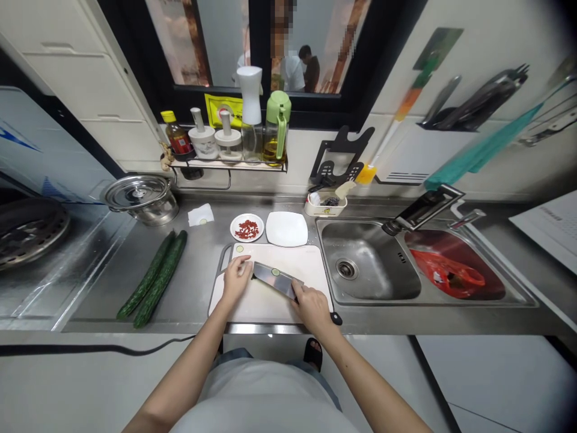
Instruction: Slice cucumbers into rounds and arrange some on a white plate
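Observation:
My right hand point(312, 305) is wrapped round the handle of a wide-bladed knife point(270, 279) above the white cutting board point(288, 310). A thin green-rimmed slice point(275, 272) sticks to the blade. My left hand point(237, 278) is at the board's left part, near the blade's tip, with its fingers curled; whatever they hold is too small or hidden to name. Another round slice point(240, 248) lies at the board's upper left corner. Two long cucumbers point(157, 276) rest side by side on the steel counter, left of the board.
Behind the board are a plate of red pieces point(247, 229) and a white plate point(286, 228). A lidded steel pot point(155, 204) stands back left. To the right is a double sink point(374, 294) with a red bag point(451, 273). Bottles line a wall rack point(225, 164).

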Motion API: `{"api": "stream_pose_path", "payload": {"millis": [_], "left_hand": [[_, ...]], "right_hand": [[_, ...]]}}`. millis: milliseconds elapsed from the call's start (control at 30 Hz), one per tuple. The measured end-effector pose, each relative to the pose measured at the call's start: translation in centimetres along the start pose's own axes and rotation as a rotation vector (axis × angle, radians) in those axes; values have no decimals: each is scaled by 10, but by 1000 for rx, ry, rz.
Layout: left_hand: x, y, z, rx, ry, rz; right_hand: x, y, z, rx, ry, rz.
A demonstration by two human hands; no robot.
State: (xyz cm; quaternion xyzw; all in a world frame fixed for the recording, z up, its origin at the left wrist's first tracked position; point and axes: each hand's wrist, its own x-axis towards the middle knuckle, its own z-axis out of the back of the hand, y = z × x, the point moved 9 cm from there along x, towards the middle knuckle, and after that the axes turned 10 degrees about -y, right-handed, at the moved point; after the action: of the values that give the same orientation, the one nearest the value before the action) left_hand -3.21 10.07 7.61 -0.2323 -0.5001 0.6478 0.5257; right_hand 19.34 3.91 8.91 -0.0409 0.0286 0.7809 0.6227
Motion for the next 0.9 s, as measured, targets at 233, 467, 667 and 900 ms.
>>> {"api": "stream_pose_path", "payload": {"millis": [233, 467, 667, 900], "left_hand": [[-13, -61, -36, 255, 399, -339], [-15, -57, -49, 240, 454, -320], [-11, -52, -48, 109, 377, -221], [31, 27, -8, -18, -49, 185]], "right_hand": [[-1, 6, 12, -85, -73, 105], [-1, 7, 12, -79, -106, 144], [2, 4, 11, -77, -109, 133], [3, -12, 2, -30, -123, 70]]}}
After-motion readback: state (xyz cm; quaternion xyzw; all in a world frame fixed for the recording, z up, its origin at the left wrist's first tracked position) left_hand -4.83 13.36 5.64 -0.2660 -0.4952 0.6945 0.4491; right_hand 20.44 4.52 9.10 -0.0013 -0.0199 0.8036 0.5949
